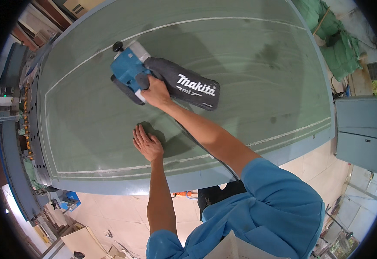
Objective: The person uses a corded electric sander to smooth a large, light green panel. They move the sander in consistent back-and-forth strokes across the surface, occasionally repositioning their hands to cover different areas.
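Observation:
My right hand (156, 92) is wrapped round the rear handle of a blue belt sander (129, 69). The sander rests on a large green panel (249, 116), its black front knob pointing toward the far left. From its side a dark grey dust bag (184, 84) stretches out to the right. A black cord (196, 140) runs under my right forearm back toward my body. Nearer to me and a little left, my left hand (148, 144) is over the panel with its fingers stretched out and nothing in it; whether it touches the surface I cannot tell.
White lines run along the panel inside its pale blue-grey border (119, 187). Machinery (26, 125) with a perforated rail stands at the left. Green sacks (337, 47) and a blue-grey cabinet (361, 131) are at the right. Pale floor tiles (124, 211) show below.

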Available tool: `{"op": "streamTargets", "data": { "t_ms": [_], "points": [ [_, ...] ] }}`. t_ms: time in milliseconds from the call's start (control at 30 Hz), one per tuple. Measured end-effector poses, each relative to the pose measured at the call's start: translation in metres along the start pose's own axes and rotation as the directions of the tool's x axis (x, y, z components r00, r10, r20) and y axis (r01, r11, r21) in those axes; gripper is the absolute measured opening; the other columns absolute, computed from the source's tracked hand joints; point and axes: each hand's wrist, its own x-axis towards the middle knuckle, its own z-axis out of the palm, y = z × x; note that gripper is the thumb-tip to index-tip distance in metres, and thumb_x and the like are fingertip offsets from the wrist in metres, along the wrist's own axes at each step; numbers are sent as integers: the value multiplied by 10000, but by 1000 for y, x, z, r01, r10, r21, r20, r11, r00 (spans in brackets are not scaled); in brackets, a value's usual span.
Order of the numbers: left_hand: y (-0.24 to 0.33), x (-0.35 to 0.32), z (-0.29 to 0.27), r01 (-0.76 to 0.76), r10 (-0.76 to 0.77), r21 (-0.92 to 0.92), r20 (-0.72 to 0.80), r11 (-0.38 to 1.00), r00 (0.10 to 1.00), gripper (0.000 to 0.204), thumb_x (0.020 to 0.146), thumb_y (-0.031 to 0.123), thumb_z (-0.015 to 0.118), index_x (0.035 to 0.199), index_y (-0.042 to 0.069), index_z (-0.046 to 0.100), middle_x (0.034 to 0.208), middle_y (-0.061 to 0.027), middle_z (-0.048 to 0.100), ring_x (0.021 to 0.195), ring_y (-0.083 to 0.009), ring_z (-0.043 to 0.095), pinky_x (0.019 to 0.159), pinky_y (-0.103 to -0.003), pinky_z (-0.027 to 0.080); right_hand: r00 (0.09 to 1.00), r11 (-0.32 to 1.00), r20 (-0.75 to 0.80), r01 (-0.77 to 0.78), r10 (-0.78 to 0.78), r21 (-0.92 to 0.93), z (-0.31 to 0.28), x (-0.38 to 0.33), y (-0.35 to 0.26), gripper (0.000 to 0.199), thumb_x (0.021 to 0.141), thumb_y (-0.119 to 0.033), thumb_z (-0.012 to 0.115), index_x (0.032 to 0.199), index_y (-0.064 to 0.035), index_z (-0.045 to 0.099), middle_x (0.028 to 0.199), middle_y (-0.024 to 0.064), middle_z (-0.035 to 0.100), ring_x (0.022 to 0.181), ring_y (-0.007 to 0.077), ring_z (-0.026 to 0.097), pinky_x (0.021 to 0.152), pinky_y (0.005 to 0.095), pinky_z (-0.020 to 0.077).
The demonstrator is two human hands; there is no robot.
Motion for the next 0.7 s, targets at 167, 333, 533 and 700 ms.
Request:
{"op": "streamTargets", "data": {
  "t_ms": [167,333,533,700],
  "points": [
    [-2,0,1,-30,29,-10,-19,1000,999,568,994,241,420,1542,93,408,1602,-93,421,1519,-311,322,1253,-504,211,999,999,32,34,-34,-7,9,22,-7,432,781,-124,623,1178,44,637,1042,310,699,1054,473,665,944,533,523],
    [-5,1,1,-28,29,21,-27,999,999,566,992,249,424,1535,89,421,1591,-101,434,1506,-323,342,1243,-506,231,997,999,66,-42,41,3,-2,68,-1,488,779,-143,639,1243,7,641,1155,277,696,1118,440,660,984,490,529],
    [-3,0,2,-24,24,1,-30,1000,999,560,988,231,439,1530,90,432,1583,-105,446,1497,-328,356,1240,-497,242,998,1000,-68,-10,8,-19,-51,130,27,453,722,-178,704,1133,12,680,1098,301,701,1081,444,667,962,455,527],
    [-1,1,1,-47,47,-1,-45,999,998,559,981,220,444,1524,87,442,1579,-108,453,1490,-333,366,1237,-496,251,974,998,-228,-21,6,-63,-110,177,58,477,686,-178,722,1121,16,697,1057,277,724,1035,427,691,927,436,535]
  ]
}}
